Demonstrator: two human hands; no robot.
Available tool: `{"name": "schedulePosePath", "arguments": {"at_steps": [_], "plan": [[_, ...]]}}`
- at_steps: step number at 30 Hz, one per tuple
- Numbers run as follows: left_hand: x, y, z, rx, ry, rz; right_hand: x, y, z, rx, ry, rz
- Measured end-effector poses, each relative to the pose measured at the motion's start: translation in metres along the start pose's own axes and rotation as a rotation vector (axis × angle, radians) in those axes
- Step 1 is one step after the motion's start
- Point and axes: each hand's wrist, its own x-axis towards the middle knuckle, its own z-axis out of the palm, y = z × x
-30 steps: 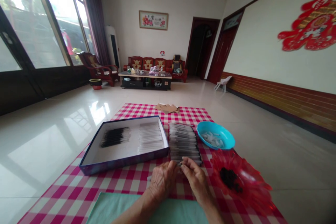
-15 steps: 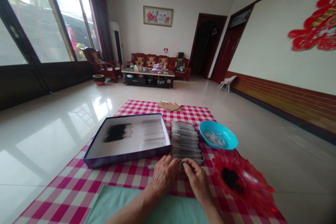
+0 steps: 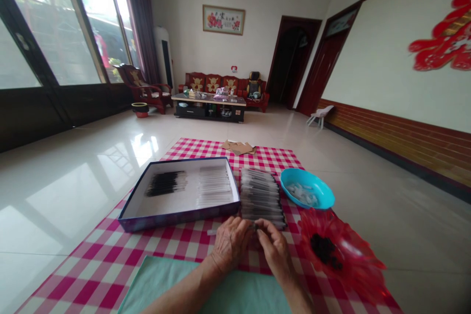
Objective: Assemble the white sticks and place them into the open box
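Note:
My left hand [image 3: 232, 239] is closed round a translucent pen [image 3: 211, 232], whose pale end sticks out to the left of the fist. My right hand [image 3: 274, 245] pinches at the pen's other end, where a small dark piece shows between the fingertips; most of that end is hidden. Just beyond both hands lies a stack of pens [image 3: 260, 196] with frosted barrels and dark ends to the right. To its left stands a shallow box [image 3: 176, 216] with black pen refills [image 3: 165, 183] and clear tubes [image 3: 214, 185] in it.
A blue bowl [image 3: 327, 199] of small whitish pieces [image 3: 302, 193] stands to the right. Nearer is a red petal-edged dish [image 3: 362, 260] with small black parts [image 3: 326, 251]. Cardboard scraps [image 3: 239, 147] lie at the checked tablecloth's [image 3: 91, 260] far edge; a green cloth [image 3: 162, 279] lies under my forearms.
The view has shifted slightly. Both hands stay together at the pen, with the right fingertips moved only a little.

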Motion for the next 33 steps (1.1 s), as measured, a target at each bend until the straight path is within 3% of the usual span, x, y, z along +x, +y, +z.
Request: {"name": "schedulePosePath", "arguments": {"at_steps": [8,15,21,26,29,33], "plan": [[0.001,0.000,0.000,0.005,-0.018,0.001,0.002,0.005,0.001,-0.158,0.034,-0.028],[0.002,0.001,-0.002,-0.001,-0.008,0.000,0.003,0.004,0.002,0.025,-0.006,-0.036],[0.002,0.001,-0.001,0.021,-0.003,0.005,0.003,0.007,0.001,-0.196,0.036,-0.030],[0.003,0.001,-0.002,0.015,0.002,0.011,0.001,0.003,0.001,-0.089,0.003,-0.091],[0.003,0.002,-0.003,0.014,0.007,0.005,0.001,0.000,0.002,-0.008,0.021,-0.053],[0.002,0.001,-0.001,0.026,0.002,-0.004,0.003,0.002,0.003,-0.138,0.058,-0.012]]}}
